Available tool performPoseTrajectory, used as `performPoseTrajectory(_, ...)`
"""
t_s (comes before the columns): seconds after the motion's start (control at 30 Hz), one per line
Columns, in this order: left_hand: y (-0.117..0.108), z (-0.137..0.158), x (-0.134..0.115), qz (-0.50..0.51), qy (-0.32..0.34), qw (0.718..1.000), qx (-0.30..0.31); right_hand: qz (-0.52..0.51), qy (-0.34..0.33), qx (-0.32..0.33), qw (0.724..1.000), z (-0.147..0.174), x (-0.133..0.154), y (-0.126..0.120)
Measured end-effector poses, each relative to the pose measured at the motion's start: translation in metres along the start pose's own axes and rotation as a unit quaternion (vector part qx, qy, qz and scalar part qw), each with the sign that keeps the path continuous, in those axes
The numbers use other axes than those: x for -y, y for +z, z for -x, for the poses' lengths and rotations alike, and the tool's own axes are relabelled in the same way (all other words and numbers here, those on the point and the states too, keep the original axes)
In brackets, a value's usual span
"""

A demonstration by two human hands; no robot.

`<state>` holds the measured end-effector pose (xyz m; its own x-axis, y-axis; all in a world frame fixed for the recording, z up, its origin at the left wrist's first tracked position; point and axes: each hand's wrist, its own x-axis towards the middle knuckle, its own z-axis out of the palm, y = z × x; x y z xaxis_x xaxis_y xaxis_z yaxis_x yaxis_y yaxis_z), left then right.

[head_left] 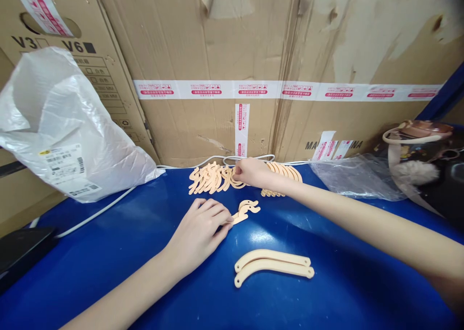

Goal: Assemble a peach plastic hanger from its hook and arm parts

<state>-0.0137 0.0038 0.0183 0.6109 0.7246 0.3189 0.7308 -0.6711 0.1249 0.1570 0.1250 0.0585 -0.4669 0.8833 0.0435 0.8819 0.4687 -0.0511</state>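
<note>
Cream-coloured cut-outs call for a light pinch

From where I stand, the person's left hand is low over the glossy blue tabletop, its thumb and fingertips brought together on the near end of some small, flat, cream-coloured pieces with wavy ends and little holes. They overlap one another, their wavy ends sticking out to the right of the fingers. Farther back, the right hand is curled down at the right edge of a jumbled heap of thin, curved, cream-coloured pieces; its fingertips are partly hidden, so I cannot tell whether it grips one. A neat row of matching curved pieces lies just beyond that wrist, partly behind the forearm.

To my eye, the right hand does best by taking a single piece by its edge and lifting it straight up, since the curves in the heap overlap and could snag if dragged sideways. The left should press just enough to hold its small pieces aligned; squeezing hard might fan them apart on that slick surface. The right forearm passes close over the neat row, so a raised wrist would spare it a knock. Two long, curved, cream-coloured bars with holed ends lie together nearer the person, well clear of both hands.
</note>
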Motion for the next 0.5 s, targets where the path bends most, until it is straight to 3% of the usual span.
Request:
performPoseTrajectory(0.23,0.002,0.0,-0.003,-0.003,0.0,1.0,-0.012,-0.09,-0.069,-0.121,0.986,0.029,-0.018,-0.009)
performPoseTrajectory(0.43,0.004,0.003,-0.008,0.005,0.012,1.0,0.016,-0.16,-0.173,-0.09,0.968,0.102,-0.03,-0.002)
performPoseTrajectory(0.5,0.006,0.003,-0.01,0.008,0.014,0.999,0.042,-0.195,-0.171,-0.068,0.963,0.123,-0.034,0.004)
